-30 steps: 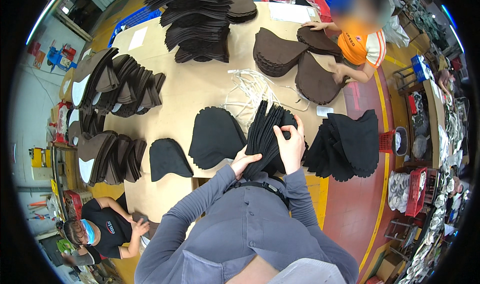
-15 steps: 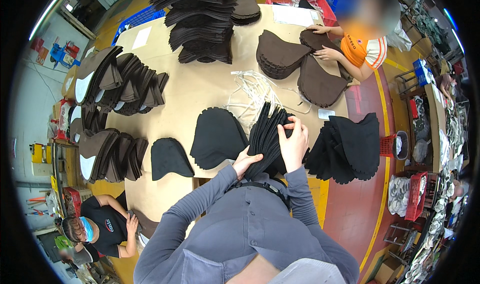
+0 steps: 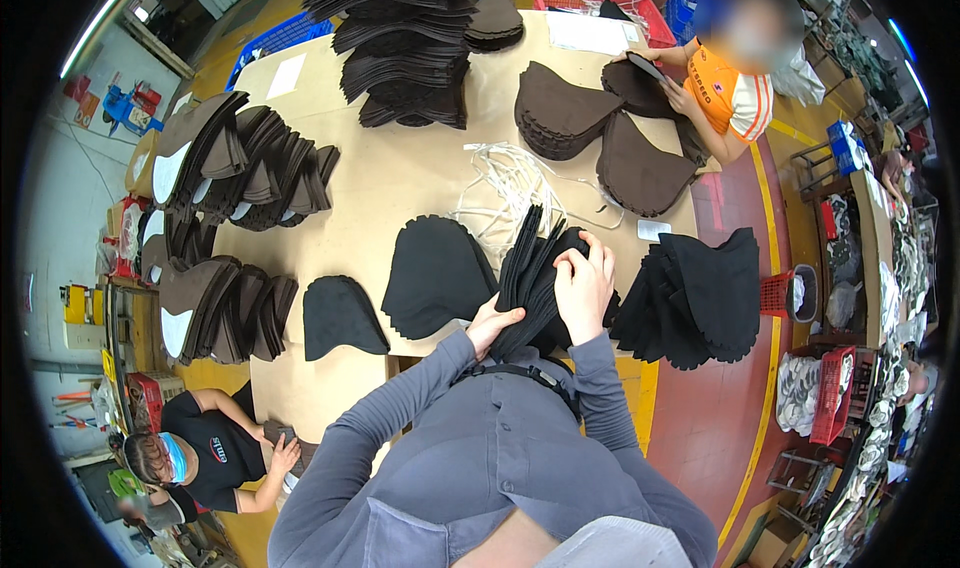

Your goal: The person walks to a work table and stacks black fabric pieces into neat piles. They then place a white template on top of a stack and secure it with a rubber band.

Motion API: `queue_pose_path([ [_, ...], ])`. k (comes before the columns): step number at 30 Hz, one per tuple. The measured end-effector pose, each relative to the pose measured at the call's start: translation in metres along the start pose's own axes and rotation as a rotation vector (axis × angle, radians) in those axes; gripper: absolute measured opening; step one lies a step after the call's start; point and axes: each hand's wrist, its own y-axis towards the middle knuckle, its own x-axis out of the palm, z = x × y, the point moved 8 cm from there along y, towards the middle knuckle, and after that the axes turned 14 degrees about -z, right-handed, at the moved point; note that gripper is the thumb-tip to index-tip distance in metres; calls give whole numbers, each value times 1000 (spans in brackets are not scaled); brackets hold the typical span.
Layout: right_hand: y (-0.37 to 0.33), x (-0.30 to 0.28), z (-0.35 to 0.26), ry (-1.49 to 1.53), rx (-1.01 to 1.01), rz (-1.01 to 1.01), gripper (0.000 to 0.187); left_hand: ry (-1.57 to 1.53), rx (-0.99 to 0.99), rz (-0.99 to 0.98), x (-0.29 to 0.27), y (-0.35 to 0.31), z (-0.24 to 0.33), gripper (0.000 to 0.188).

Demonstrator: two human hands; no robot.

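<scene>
A fanned stack of black fabric pieces (image 3: 530, 283) stands upright in front of my body at the near table edge. My left hand (image 3: 492, 326) is closed round its lower left side, with the thumb across the pieces. At the stack's upper right edge, the fingers of my right hand (image 3: 588, 286) are bent and pinched against the black layers; the fingertips partly hide what they grip. Left of the stack lie a larger black pile (image 3: 435, 276) with scalloped edges and a smaller black piece (image 3: 342, 316). Another black pile (image 3: 690, 298) sits to the right.
White straps (image 3: 505, 193) lie tangled beyond my hands. Tall brown stacks (image 3: 405, 48) stand at the far side, more brown stacks (image 3: 255, 173) at the left. A co-worker in orange (image 3: 715, 93) handles brown pieces (image 3: 645, 168) at far right; another person (image 3: 215, 448) works at lower left.
The fanned black stack has parted, with a gap between its left and right layers. My right fingers have shifted slightly at its edge. The co-worker in orange has lifted a piece.
</scene>
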Motion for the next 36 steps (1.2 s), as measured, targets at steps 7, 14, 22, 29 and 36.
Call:
queue_pose_path([
  [7, -1, -3, -2, 34, 52, 3, 15, -7, 10, -12, -1, 1, -1, 65],
  [14, 0, 0, -6, 20, 47, 58, 12, -2, 47, -14, -13, 3, -11, 65],
  [22, 1, -1, -17, -40, 71, 34, 26, 9, 79, -32, -15, 5, -15, 62],
  [29, 3, 2, -16, 36, 23, 57, 24, 18, 72, -25, -11, 5, -10, 61],
  [36, 3, 3, -21, 37, -2, 47, 23, 1, 78, -22, -9, 4, -8, 61],
])
